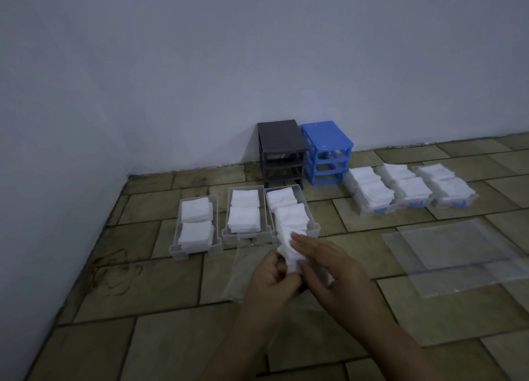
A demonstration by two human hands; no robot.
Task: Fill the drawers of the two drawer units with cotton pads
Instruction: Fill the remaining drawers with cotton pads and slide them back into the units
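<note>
Dim, bluish and flat throughout, with no clear light source. Brightest on the white cotton pads [195, 210]; murky toward the lower corners, far from the pads. Faint sheen on the clear plastic sheets [446, 246] right of the pads. Soft and grainy overall, floor tile lines bowed near the edges.

Dim room, pale wall [200, 65], tiled floor [160, 340]
</note>
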